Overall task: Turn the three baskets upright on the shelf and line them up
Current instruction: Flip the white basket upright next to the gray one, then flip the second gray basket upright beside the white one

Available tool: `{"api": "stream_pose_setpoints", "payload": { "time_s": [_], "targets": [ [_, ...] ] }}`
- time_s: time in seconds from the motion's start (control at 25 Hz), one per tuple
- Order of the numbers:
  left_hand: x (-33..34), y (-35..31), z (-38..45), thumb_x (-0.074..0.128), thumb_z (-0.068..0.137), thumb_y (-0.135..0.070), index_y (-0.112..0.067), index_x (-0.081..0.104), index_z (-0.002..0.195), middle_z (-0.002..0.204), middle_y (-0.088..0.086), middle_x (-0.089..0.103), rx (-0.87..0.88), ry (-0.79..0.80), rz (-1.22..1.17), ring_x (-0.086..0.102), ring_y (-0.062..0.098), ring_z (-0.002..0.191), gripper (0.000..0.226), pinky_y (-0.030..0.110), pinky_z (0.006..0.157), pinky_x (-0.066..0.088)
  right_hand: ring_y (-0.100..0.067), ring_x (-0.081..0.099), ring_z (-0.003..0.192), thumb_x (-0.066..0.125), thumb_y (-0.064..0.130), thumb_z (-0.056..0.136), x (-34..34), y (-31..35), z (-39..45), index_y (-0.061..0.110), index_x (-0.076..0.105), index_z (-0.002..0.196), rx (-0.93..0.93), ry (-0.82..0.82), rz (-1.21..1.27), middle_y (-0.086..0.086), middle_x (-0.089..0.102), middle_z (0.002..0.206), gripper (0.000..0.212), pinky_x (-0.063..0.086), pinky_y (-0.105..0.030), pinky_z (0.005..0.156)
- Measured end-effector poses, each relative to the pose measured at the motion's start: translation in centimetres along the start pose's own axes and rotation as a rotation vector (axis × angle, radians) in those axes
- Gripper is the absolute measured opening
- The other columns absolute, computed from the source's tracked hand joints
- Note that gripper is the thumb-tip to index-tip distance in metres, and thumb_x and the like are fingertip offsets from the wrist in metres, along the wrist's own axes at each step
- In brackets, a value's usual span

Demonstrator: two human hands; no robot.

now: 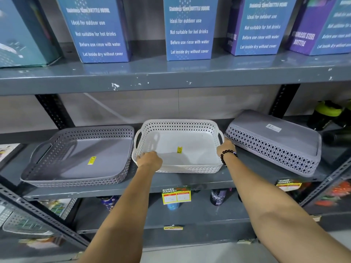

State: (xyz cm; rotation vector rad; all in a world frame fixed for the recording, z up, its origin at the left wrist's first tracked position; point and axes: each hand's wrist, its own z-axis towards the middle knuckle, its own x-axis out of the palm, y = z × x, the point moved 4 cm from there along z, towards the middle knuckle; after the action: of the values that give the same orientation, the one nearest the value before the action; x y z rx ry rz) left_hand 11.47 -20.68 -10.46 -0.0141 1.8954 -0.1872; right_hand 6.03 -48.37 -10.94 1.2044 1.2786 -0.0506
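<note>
Three perforated plastic baskets sit on the grey middle shelf (190, 180). The white basket (182, 145) in the centre is upright, with a yellow sticker inside. My left hand (149, 158) grips its front left rim. My right hand (227, 148), with a black bead bracelet at the wrist, holds its right side by the handle. The grey basket (81, 154) on the left stands upright, close beside the white one. On the right, a second grey basket (275, 141) lies upside down and askew, its bottom with a white label facing up.
Blue and purple bottle boxes (188, 29) stand on the shelf above. Dark bottles with green lids (328, 114) stand behind the overturned basket at the right. Slotted uprights (51, 111) frame the bay. Yellow price tags (175, 195) hang on the shelf edge; bottles fill the shelf below.
</note>
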Motion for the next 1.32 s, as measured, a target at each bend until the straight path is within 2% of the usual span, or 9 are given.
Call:
{"api": "stream_pose_setpoints", "payload": {
  "time_s": [0.16,0.28,0.48,0.72,0.84,0.92,1.04,1.12,1.32],
  "targets": [
    [-0.1,-0.3,-1.3,0.035,0.088,-0.009,-0.005,0.047,0.131,0.135,0.016,0.052,-0.007,0.089,-0.026,0.05,0.032,0.122,0.045,0.039,0.096,0.039,-0.039,0.051,0.123,0.044,-0.002,0.092,-0.2,0.2,-0.3,0.006,0.036,0.143,0.004,-0.009,-0.037,-0.024,0.05,0.136,0.052,0.046,-0.041,0.099],
    [0.0,-0.2,-1.8,0.035,0.089,-0.01,-0.005,0.047,0.132,0.135,0.015,0.053,-0.013,0.119,-0.043,0.052,0.031,0.12,0.045,0.035,0.086,0.04,-0.039,0.052,0.122,0.045,-0.002,0.091,-0.2,0.0,-0.3,0.006,0.037,0.142,0.004,-0.006,-0.053,-0.024,0.052,0.134,0.052,0.047,-0.042,0.098],
    [0.2,0.0,-2.3,0.035,0.09,-0.012,-0.005,0.047,0.131,0.135,0.015,0.053,-0.018,0.138,-0.027,0.051,0.032,0.122,0.044,0.038,0.096,0.042,-0.038,0.054,0.12,0.046,-0.001,0.09,-0.2,-0.3,-0.6,0.006,0.04,0.14,0.002,-0.003,-0.047,-0.023,0.054,0.133,0.05,0.048,-0.042,0.097],
    [0.3,0.0,-2.7,0.035,0.09,-0.011,-0.005,0.049,0.128,0.129,0.014,0.057,-0.017,0.131,-0.048,0.056,0.03,0.115,0.041,0.034,0.085,0.04,-0.039,0.053,0.12,0.045,-0.004,0.09,-0.4,-0.5,-1.4,0.009,0.036,0.143,0.006,-0.003,-0.004,-0.024,0.052,0.134,0.055,0.05,-0.043,0.097],
    [0.1,-0.1,-2.7,0.037,0.088,-0.007,-0.003,0.052,0.124,0.115,0.012,0.06,-0.003,0.088,-0.083,0.058,0.029,0.106,0.039,0.035,0.091,0.045,-0.039,0.055,0.118,0.048,-0.002,0.09,-0.5,-0.6,-2.0,0.007,0.032,0.145,-0.007,-0.006,0.038,-0.024,0.054,0.132,0.058,0.05,-0.043,0.096],
    [-0.3,-1.0,-2.5,0.039,0.087,-0.006,-0.002,0.053,0.122,0.122,0.015,0.06,0.016,0.024,-0.102,0.055,0.031,0.116,0.038,0.04,0.099,0.047,-0.039,0.057,0.115,0.051,0.005,0.092,-1.1,-0.4,-2.7,0.006,0.029,0.146,-0.066,-0.048,0.049,-0.025,0.057,0.129,0.058,0.051,-0.044,0.094],
    [-0.8,-4.6,-1.8,0.037,0.095,-0.017,-0.002,0.041,0.135,0.141,0.018,0.046,0.125,-0.082,-0.088,0.037,0.034,0.136,0.043,0.045,0.11,0.037,-0.037,0.058,0.114,0.048,0.01,0.095,-3.3,-0.3,-4.0,0.006,0.029,0.145,-0.212,-0.16,-0.018,-0.023,0.056,0.131,0.054,0.051,-0.042,0.091],
    [-1.3,-8.3,-1.2,0.035,0.098,-0.023,-0.003,0.037,0.139,0.147,0.016,0.041,0.213,-0.14,-0.095,0.029,0.034,0.141,0.046,0.046,0.115,0.031,-0.035,0.057,0.117,0.047,0.011,0.095,-5.2,-0.8,-4.3,0.005,0.029,0.145,-0.297,-0.238,-0.083,-0.021,0.054,0.133,0.053,0.051,-0.042,0.093],
    [-2.3,-19.6,-1.3,0.038,0.097,-0.025,-0.002,0.04,0.138,0.147,0.017,0.041,0.439,-0.318,-0.185,0.031,0.034,0.14,0.047,0.044,0.115,0.029,-0.034,0.042,0.129,0.044,0.01,0.096,-12.0,-4.7,-1.9,-0.001,0.031,0.143,-0.3,-0.409,-0.159,-0.023,0.049,0.136,0.05,0.039,-0.04,0.108]
  ]
}}
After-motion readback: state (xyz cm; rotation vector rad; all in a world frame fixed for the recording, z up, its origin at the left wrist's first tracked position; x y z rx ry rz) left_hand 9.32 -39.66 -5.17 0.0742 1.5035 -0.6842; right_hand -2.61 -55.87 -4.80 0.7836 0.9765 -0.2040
